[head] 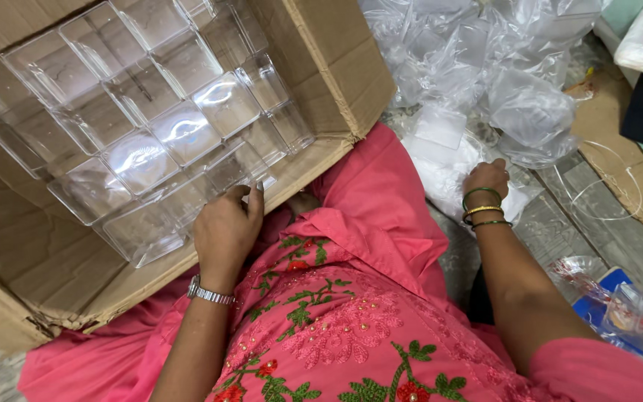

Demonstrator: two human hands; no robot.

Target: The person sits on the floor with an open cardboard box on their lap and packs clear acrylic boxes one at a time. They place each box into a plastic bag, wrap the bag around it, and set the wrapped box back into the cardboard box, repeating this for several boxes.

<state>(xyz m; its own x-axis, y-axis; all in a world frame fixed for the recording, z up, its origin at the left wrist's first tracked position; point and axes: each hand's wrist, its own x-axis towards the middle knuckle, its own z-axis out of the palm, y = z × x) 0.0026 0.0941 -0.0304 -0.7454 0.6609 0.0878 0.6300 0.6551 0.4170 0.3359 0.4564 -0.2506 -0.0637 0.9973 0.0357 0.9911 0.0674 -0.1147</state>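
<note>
Cardboard box (314,67) holds stacked clear plastic boxes (143,126), left hand (226,227) touching.

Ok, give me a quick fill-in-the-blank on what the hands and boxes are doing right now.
1. The left hand touches the clear boxes stacked inside a ____ carton.
2. The right hand reaches into a heap of clear ____ bags.
3. The bangles sit on the ____ wrist.
4. The wristwatch is on the ____ wrist.

Missing words: cardboard; plastic; right; left
</note>
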